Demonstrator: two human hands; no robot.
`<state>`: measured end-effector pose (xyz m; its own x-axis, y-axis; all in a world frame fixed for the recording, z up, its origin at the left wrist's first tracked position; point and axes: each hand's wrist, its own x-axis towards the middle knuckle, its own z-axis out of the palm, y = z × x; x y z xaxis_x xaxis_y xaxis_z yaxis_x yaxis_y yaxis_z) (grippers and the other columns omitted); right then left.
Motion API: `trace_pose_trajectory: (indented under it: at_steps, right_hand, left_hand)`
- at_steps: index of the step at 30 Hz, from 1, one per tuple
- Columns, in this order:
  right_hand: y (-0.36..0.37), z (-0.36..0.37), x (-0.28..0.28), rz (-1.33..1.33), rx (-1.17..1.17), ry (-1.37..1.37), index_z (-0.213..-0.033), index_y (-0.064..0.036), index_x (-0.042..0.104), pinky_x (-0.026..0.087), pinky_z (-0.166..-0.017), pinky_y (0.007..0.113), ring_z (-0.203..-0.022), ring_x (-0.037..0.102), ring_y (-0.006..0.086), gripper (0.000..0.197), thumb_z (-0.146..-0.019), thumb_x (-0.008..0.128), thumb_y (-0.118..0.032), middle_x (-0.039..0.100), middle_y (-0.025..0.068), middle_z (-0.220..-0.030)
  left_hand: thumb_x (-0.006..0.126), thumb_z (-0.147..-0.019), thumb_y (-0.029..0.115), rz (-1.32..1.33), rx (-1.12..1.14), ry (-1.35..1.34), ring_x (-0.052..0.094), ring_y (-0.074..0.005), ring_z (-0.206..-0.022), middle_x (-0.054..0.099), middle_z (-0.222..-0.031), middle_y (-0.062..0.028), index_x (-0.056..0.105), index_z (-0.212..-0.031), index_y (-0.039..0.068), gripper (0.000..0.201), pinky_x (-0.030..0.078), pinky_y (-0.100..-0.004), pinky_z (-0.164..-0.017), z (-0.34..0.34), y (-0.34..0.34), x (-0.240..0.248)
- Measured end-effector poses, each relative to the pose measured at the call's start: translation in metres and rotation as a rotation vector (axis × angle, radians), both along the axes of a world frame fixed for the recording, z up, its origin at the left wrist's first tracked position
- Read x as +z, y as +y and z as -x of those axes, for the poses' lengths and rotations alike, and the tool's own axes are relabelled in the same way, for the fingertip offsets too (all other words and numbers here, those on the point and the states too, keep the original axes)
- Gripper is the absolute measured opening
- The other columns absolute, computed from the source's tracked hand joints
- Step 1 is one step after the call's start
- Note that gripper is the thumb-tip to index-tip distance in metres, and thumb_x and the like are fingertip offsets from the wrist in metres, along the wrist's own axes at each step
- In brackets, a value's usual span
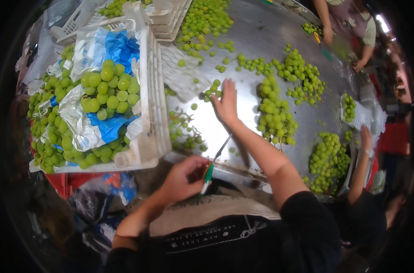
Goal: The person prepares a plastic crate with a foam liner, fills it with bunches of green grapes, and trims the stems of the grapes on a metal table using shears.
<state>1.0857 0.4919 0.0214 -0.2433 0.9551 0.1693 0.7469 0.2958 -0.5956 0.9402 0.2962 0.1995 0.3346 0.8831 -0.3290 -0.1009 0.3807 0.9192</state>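
Note:
My left hand [184,179] is closed around a pair of scissors [208,174] with green and white handles, near the front edge of the metal table. Their thin blades point up and away from me. My right hand [226,104] reaches over the table with its fingers stretched out. Beside its fingertips lies a small cluster of green grapes [213,90], apparently touching them. To the right of that hand a long bunch of green grapes [276,111] lies on the table. Loose grapes and bare stems [184,129] lie left of my right forearm.
A white plastic crate [154,113] of grapes, with blue and white paper, stands at left. Further crates [168,18] are behind it. Grapes [202,20] are heaped at the far side, and more bunches [327,157] lie at right. Other people's hands [359,65] work along the right side.

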Motion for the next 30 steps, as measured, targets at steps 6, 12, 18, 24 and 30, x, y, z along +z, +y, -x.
trace_pose_trajectory:
  at_steps: [6, 12, 18, 24, 30]
  right_hand:
    - [-0.037, 0.108, -0.005, 0.524, 0.325, 0.458, -0.137, 0.0048, 0.018, 0.01, -0.11, 0.036, -0.134, 0.016, 0.034, 0.062, -0.092, 0.039, -0.033, 0.015, 0.0242, -0.144]
    - [-0.051, -0.045, 0.053, 0.24, 0.721, 0.116, -0.132, -0.0054, 0.038, 0.026, -0.106, 0.042, -0.127, 0.033, 0.033, 0.058, -0.083, 0.058, -0.028, 0.035, 0.0184, -0.137]
    - [-0.109, -0.173, 0.048, 0.257, 1.035, -0.591, -0.139, -0.0116, 0.024, 0.011, -0.109, 0.053, -0.136, 0.01, 0.0313, 0.073, -0.08, 0.059, -0.033, 0.017, 0.015, -0.146]
    - [-0.11, -0.092, 0.02, 0.02, 0.958, -0.44, -0.138, -0.0142, 0.028, 0.012, -0.108, 0.053, -0.135, 0.017, 0.0313, 0.068, -0.082, 0.049, -0.046, 0.021, 0.0151, -0.145]
    - [-0.082, 0.025, 0.047, -0.162, 0.958, -0.273, -0.135, -0.0122, 0.034, 0.014, -0.106, 0.055, -0.134, 0.021, 0.0313, 0.063, -0.081, 0.056, -0.038, 0.026, 0.0152, -0.142]
  left_hand:
    - [0.065, -0.075, -0.002, 0.122, -0.039, 0.021, 0.053, -0.0148, -0.101, 0.056, -0.107, -0.006, 0.047, -0.116, 0.002, 0.046, 0.043, -0.0284, -0.09, 0.003, 0.003, 0.008]
    - [0.065, -0.078, 0.002, -0.076, 0.031, 0.02, 0.057, -0.0072, -0.069, 0.06, -0.084, -0.0026, 0.05, -0.111, 0.002, 0.037, 0.045, -0.0192, -0.06, 0.002, 0.004, 0.005]
    - [0.065, -0.076, 0.001, -0.086, 0.033, -0.048, 0.055, -0.007, -0.068, 0.058, -0.085, -0.0014, 0.05, -0.11, 0.005, 0.037, 0.043, -0.019, -0.058, -0.007, 0.004, -0.005]
    - [0.064, -0.077, 0.001, 0.053, 0.04, -0.08, 0.054, -0.0088, -0.079, 0.057, -0.09, -0.0017, 0.049, -0.111, 0.004, 0.037, 0.044, -0.0208, -0.069, -0.011, 0.003, 0.008]
    - [0.064, -0.074, -0.007, 0.061, 0.048, 0.054, 0.056, -0.0115, -0.094, 0.058, -0.1, -0.0037, 0.046, -0.116, 0.002, 0.046, 0.046, -0.0263, -0.083, -0.002, -0.005, 0.013]
